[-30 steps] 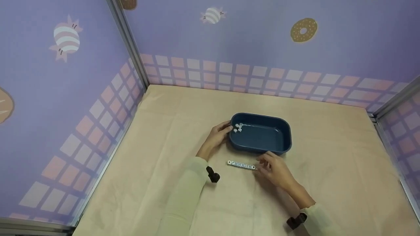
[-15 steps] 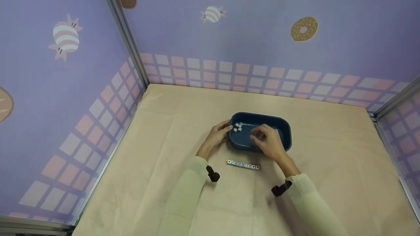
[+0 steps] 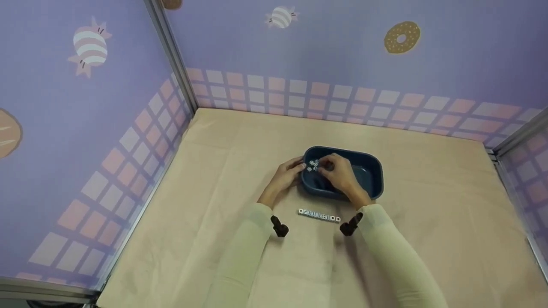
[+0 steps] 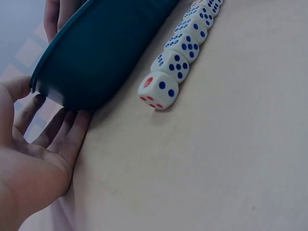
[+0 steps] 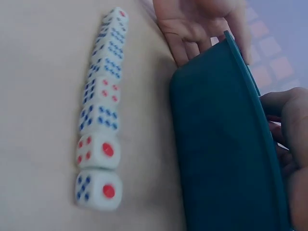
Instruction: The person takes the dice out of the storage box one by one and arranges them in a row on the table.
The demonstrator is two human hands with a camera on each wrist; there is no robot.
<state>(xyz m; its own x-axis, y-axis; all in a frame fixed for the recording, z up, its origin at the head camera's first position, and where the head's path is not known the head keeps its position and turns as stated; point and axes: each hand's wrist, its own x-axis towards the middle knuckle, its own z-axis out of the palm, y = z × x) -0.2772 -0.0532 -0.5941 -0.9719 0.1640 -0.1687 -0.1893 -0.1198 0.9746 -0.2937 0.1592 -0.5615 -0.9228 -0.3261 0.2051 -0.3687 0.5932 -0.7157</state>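
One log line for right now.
left hand: grips blue container | right hand: inside, at loose dice, grip unclear | dice row: on table alongside

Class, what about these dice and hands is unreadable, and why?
Head view: pips on the loose dice; too small.
Head view: whether the right hand holds a die; too small.
Left wrist view: the dice row's far end; cut off by top edge.
Right wrist view: inside the blue box; its wall hides it.

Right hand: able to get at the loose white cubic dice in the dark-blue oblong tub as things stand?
Looks like yes: the right hand is inside the open-topped tub, fingertips right by the loose dice. The left hand grips the tub's end mostly from outside, seemingly leaving the way free.
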